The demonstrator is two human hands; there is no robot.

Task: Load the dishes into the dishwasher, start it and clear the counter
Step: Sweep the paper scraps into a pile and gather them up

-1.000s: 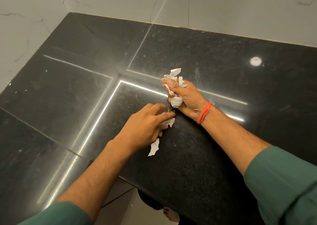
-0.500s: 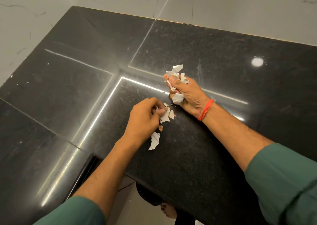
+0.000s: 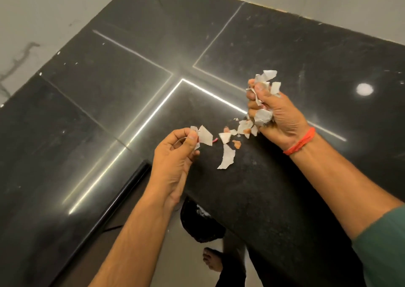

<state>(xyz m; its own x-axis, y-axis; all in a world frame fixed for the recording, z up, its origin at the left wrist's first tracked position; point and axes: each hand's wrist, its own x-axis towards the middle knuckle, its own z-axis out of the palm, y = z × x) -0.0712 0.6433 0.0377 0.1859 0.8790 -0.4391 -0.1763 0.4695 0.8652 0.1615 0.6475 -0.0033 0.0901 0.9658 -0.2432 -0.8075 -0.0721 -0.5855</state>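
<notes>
At the near edge of the black counter [image 3: 285, 45], both hands are occupied with torn paper. The right hand [image 3: 278, 116] is clenched round a crumpled wad of scraps [image 3: 266, 78], pieces sticking out above the thumb and below the little finger. The left hand [image 3: 173, 155] pinches 1 white piece [image 3: 205, 136] between thumb and forefinger, lifted clear of the stone. Loose scraps [image 3: 228, 155] lie on the counter between the 2 hands, some white, a few orange-tinted, close to the front edge. No dishes or dishwasher are in view; clearing the counter is judged to be the step in hand.

Risks noted:
1. The right fist is overfull; adding the pinched piece means loosening the fingers, and protruding bits could drop out.
2. Sweeping the remaining scraps toward the edge could send them to the floor.
3. The smallest fragments lie flat on polished stone and may resist a fingertip pinch, so some could be left behind.
</notes>
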